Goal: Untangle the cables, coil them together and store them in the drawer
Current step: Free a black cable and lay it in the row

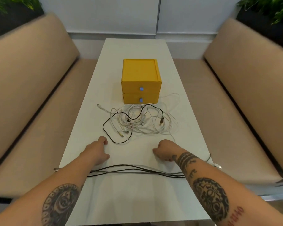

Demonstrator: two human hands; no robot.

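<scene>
A tangle of white and black cables (137, 123) lies on the white table (134, 51) in front of a yellow two-drawer box (140, 74). Both drawers are closed, each with a blue knob. Several straightened cables (134, 171) lie across the near table, under both my forearms. My left hand (96, 152) rests on the table with loosely curled fingers, just left of a black cable loop (119, 141), and holds nothing. My right hand (164, 150) rests as a fist below the tangle's right side. A thin white cable (172, 137) runs up to its wrist; nothing shows in its grip.
Beige padded benches (31, 95) flank the narrow table on both sides. A white connector (217, 166) hangs at the table's right edge and a cable end (56, 169) sticks out at the left edge. Plants stand in the far corners.
</scene>
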